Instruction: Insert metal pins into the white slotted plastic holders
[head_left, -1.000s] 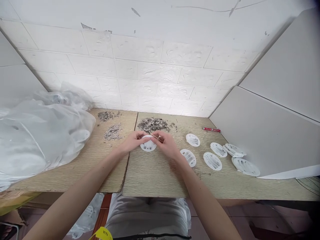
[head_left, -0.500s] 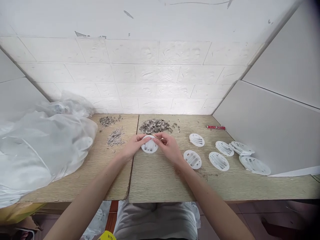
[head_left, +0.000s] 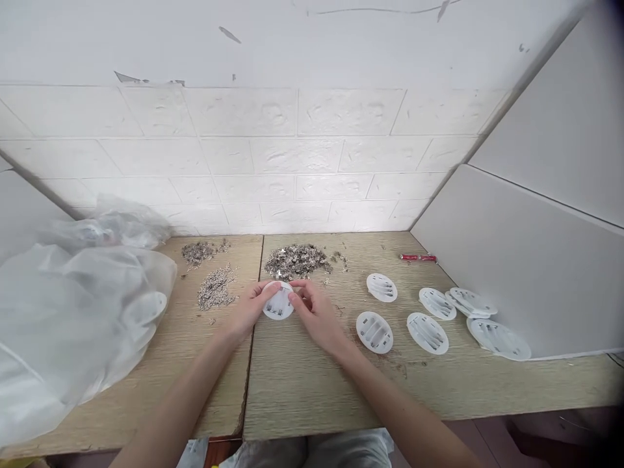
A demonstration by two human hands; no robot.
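Observation:
Between my two hands is a round white plastic battery cover (head_left: 278, 303), with moulded battery channels and small metal contacts near its lower edge. My left hand (head_left: 254, 305) grips its left side, the thumb lying over the top face. On the right edge, my right hand (head_left: 312, 307) pinches it with the thumb on the face and the fingers curled behind. Whether a small part sits under the right fingertips is hidden. Just behind the cover lies a heap of metal contact plates (head_left: 297, 260). Left of my hands is a pile of small springs (head_left: 216, 288).
Several similar white covers (head_left: 374, 332) lie to the right, some stacked against the grey side panel (head_left: 517, 273). Behind them is a red pen-like tool (head_left: 418, 257). A smaller metal-part pile (head_left: 197, 253) and large plastic bags (head_left: 82, 318) occupy the left. A seam divides the tabletop.
The view has tilted up and shifted slightly right. Both hands still hold the cover; my right fingers have shifted at its edge, and the thin tan item seen there before no longer shows.

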